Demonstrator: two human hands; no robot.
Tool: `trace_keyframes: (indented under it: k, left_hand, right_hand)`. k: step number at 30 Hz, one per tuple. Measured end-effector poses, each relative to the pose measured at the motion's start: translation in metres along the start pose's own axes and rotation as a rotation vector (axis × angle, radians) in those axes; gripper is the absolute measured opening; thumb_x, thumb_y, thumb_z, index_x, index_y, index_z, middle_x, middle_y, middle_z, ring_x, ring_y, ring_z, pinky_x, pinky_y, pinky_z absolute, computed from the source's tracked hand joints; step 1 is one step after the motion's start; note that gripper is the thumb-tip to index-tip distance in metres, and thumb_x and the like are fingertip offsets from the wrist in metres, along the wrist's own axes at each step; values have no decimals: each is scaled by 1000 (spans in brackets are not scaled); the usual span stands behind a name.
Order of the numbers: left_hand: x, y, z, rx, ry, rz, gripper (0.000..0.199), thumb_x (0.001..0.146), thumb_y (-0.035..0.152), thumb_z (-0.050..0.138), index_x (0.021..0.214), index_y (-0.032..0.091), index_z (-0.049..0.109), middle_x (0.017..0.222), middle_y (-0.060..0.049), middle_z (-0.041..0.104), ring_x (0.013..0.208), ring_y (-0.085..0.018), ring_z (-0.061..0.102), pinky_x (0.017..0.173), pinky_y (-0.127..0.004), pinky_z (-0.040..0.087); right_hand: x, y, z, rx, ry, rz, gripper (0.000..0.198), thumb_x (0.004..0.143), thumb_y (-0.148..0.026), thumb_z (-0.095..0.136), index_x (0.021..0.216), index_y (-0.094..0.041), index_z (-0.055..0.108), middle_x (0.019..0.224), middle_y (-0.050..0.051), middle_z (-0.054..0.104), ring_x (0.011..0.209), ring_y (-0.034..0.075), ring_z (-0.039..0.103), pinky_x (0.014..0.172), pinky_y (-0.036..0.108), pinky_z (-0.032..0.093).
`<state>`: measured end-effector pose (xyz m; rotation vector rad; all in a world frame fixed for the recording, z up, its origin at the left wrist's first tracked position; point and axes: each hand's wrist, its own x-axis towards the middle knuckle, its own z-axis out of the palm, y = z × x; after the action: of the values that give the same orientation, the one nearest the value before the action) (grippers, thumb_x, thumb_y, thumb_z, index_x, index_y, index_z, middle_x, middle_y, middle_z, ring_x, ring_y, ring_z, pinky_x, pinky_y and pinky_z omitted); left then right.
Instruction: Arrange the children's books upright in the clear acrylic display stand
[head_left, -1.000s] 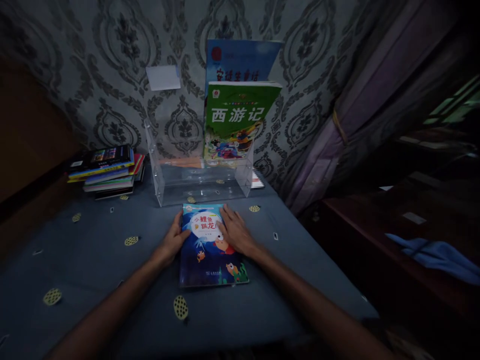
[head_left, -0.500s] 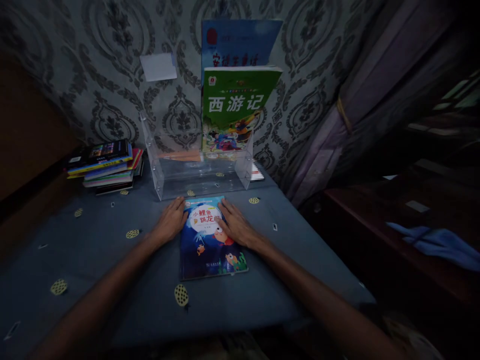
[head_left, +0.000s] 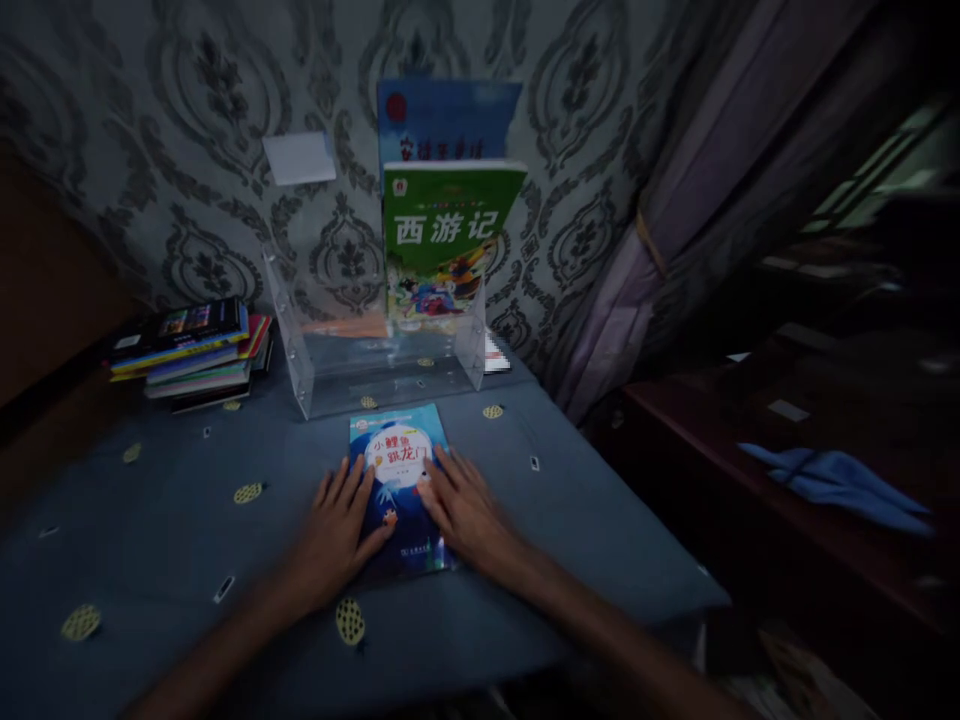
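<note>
A blue picture book (head_left: 401,420) with a cartoon fish cover lies flat on the cloth-covered table, in front of a clear acrylic book rack. My left hand (head_left: 341,525) rests at the book's left edge, fingers spread and thumb over the cover. Over the right side of the cover lies my right hand (head_left: 469,510), its fingers stretched out too. Neither hand grips anything. Behind them the clear rack (head_left: 375,385) holds a green book (head_left: 439,230) upright, with a taller blue book (head_left: 450,120) standing behind it.
A stack of books (head_left: 191,345) sits on the table (head_left: 585,540) at the left, against the patterned wall. A white card (head_left: 300,158) tops the rack's left part. To the right are a tied purple curtain (head_left: 622,290) and a blue cloth (head_left: 832,485) on a dark red surface.
Both hands have slid toward me along the book, from its upper edges to its middle and lower part. The book stays flat before the rack. The camera view has shifted slightly.
</note>
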<state>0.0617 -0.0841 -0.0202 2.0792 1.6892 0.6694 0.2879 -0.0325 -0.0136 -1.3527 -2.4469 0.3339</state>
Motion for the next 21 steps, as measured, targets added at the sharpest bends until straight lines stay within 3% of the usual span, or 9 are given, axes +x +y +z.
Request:
trace_keyframes:
  k: [4,13,17,21]
  left_hand:
    - [10,-8,4,-133,90,10,67,81,60,65,136,23,57,152,-12,44,148,-35,25,121,-52,4]
    - [75,-32,-9,290,-6,99,52,97,42,43,142,15,49,153,-17,42,145,-30,34,118,-51,22]
    - [117,-20,-2,367,-103,296,49,100,37,35,142,15,49,151,-15,46,143,-26,38,118,-47,27]
    - [150,8,11,366,-227,426,50,102,36,32,147,17,41,156,-12,38,146,-22,32,118,-45,28]
  right_hand:
    - [-9,-1,-5,26,-16,-16,53,102,-39,36,148,-13,44,156,15,39,146,31,32,118,49,30]
    - [-8,3,-4,30,-2,-36,53,101,-37,41,147,-12,44,157,16,35,147,31,29,119,49,28]
    - [-8,7,5,18,57,-66,52,100,-34,42,147,-13,44,157,16,37,146,31,31,118,51,31]
    - [-8,7,7,20,83,-56,52,100,-34,42,147,-13,44,156,16,38,145,31,34,117,51,32]
